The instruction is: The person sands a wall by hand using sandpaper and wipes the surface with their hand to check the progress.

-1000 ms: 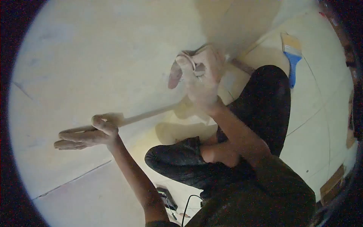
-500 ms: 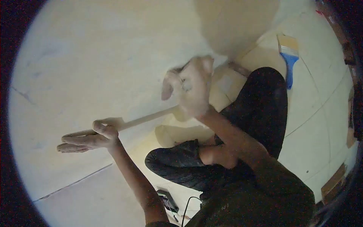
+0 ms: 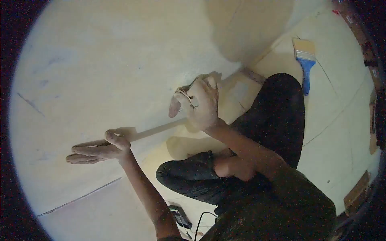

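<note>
Two hands at pale wall (image 3: 120,60). Left hand (image 3: 96,149) flat against it, fingers extended, holding nothing. Right hand (image 3: 199,104) closed around sanding pad (image 3: 175,105), pressed on wall. Blue paintbrush (image 3: 304,60) on floor, far right.

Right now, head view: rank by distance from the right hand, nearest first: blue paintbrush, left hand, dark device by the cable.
From the right hand:
1. left hand, flat on the pale surface, lower left.
2. blue paintbrush, lying on the floor, upper right.
3. dark device, bottom of frame, beside the cable.
</note>
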Available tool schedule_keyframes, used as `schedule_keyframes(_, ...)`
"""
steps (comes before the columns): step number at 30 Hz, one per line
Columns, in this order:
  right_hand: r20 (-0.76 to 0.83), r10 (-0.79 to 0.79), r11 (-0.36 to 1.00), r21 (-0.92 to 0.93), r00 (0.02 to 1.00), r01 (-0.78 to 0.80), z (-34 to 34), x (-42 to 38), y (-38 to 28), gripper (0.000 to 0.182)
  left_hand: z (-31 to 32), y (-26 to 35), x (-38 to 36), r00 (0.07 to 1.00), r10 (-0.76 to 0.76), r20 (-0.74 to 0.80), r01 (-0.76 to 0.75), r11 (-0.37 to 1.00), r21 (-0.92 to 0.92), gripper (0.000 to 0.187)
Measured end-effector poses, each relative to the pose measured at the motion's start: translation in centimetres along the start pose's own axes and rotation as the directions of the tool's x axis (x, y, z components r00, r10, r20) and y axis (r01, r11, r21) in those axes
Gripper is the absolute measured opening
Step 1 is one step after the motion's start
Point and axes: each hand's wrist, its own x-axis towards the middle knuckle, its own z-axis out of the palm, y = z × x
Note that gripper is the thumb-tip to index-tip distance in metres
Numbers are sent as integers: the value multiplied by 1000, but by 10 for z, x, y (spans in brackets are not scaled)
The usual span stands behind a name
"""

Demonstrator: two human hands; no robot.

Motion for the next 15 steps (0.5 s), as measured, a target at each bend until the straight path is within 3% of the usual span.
schedule_keyframes(1, -59, -23, 999, -24, 998, 22, 3, -1, 6, 23, 1, 0, -4, 1000, -2, 1, 2, 1000, 0, 93)
schedule_keyframes(3, -156, -9, 995, 96, 988, 24, 10, 17, 16, 24, 3, -2, -7, 1000, -5, 3, 5, 1000, 0, 93)
schedule_keyframes(6, -95, -62, 995, 71, 994, 69, 1, 17, 5, 25, 3, -2, -7, 1000, -7, 8, 7, 1000, -10, 94)
schedule_keyframes(8, -67, -89, 995, -47, 994, 86, 6, -3, 6, 25, 3, -1, -9, 1000, -27, 3, 27, 1000, -5, 95)
schedule_keyframes(9, -47, -73, 997, -32, 996, 72, 9, -4, 8, 26, 3, -1, -11, 999, -36, 7, 37, 999, -9, 95)
schedule_keyframes(11, -160, -15, 996, 83, 987, 28, 10, 16, 19, 26, 2, -3, -15, 998, -53, 25, 53, 999, -13, 95)
schedule_keyframes(15, -88, -12, 998, 59, 996, 18, 7, 5, 17, 25, 1, -2, -12, 1000, 12, 26, -12, 1000, -6, 96)
